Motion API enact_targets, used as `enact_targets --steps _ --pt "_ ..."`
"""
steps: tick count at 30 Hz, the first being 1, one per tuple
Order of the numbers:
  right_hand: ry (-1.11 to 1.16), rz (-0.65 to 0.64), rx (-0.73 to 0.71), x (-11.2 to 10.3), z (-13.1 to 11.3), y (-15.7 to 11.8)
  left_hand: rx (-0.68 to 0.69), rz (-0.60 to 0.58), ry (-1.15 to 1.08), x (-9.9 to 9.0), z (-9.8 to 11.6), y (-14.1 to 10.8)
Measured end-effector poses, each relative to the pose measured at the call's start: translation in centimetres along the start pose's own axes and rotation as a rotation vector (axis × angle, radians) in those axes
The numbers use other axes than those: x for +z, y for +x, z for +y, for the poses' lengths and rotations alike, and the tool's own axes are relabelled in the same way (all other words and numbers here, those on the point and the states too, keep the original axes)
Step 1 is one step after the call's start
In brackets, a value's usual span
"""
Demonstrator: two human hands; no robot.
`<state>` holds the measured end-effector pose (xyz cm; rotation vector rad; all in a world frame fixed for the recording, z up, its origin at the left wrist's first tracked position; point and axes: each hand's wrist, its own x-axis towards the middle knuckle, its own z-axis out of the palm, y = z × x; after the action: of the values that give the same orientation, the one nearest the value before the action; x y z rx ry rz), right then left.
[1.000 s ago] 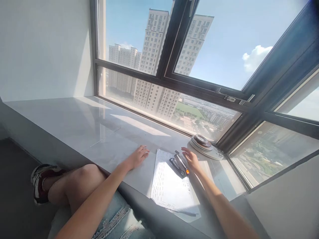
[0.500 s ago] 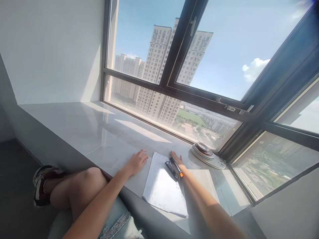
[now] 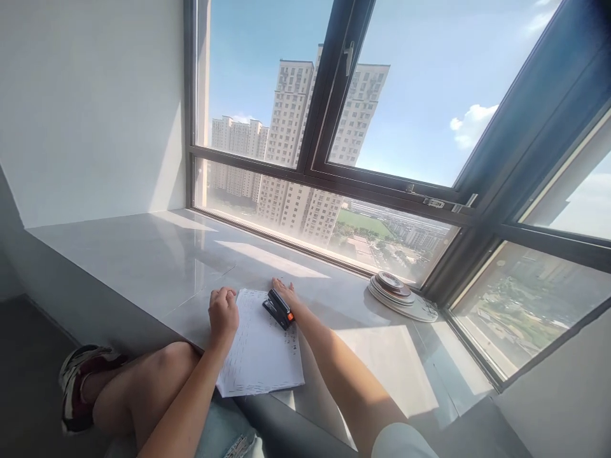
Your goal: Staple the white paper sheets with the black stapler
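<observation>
A stack of white paper (image 3: 260,353) with rows of small dashes along its edges lies on the pale sill, its near end jutting past the sill's front edge. My left hand (image 3: 223,313) is closed at the stack's left edge, fingers curled over; the fingertips are hidden. On the upper right of the paper lies a black stapler (image 3: 279,309) with an orange end. Just behind it, my right hand (image 3: 285,294) rests with fingers stretched out at the paper's far right edge, partly hidden by the stapler and not gripping it.
Several stacked plates (image 3: 400,298) stand near the window corner on the right. The tiled sill (image 3: 124,254) runs left to a white wall. Dark window frames (image 3: 382,198) rise behind. My bent leg (image 3: 143,381) is below the front edge at left.
The paper stack and stapler have shifted left, and the stack has turned slightly. Both hands moved left with it; my left hand went from spread fingers to curled at the paper's edge.
</observation>
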<state>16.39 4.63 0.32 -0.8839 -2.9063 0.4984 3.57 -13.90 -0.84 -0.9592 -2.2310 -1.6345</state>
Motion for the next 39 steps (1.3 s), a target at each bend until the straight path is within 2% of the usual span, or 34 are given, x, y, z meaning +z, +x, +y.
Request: enact_targets --steps 4,11,20,26,29,31,34,36,39 --pt "0.009 0.005 -0.017 0.6 -1.4 0.8 -0.045 -0.041 0.038 -0.1 -0.7 0.3" --pt "-0.013 0.022 0.035 0.7 -1.3 0.6 -0.029 -0.071 0.061 0.2 -1.0 0.2" --pt "-0.038 0.086 0.223 1.7 -0.4 0.9 -0.042 -0.074 0.053 -0.1 -0.7 0.3" --pt "-0.006 0.134 0.278 1.7 -0.4 0.3 -0.089 -0.079 0.125 -0.5 -0.8 0.6" --pt "0.013 0.171 0.209 1.2 0.3 -1.3 -0.120 -0.148 0.174 -0.5 -0.7 0.5" --pt "0.029 0.202 0.101 0.8 1.5 -3.3 -0.117 -0.195 0.225 -0.5 -0.5 0.2" --pt "0.032 0.203 -0.016 0.1 4.3 -7.1 -0.103 -0.178 0.325 -0.7 -0.1 -0.2" --pt "0.003 0.178 -0.159 -0.2 6.4 -10.1 -0.102 -0.158 0.384 -0.9 0.0 -0.3" --pt "-0.004 0.154 -0.227 -0.6 9.2 -14.2 -0.085 -0.216 0.443 -0.9 -0.3 -0.5"
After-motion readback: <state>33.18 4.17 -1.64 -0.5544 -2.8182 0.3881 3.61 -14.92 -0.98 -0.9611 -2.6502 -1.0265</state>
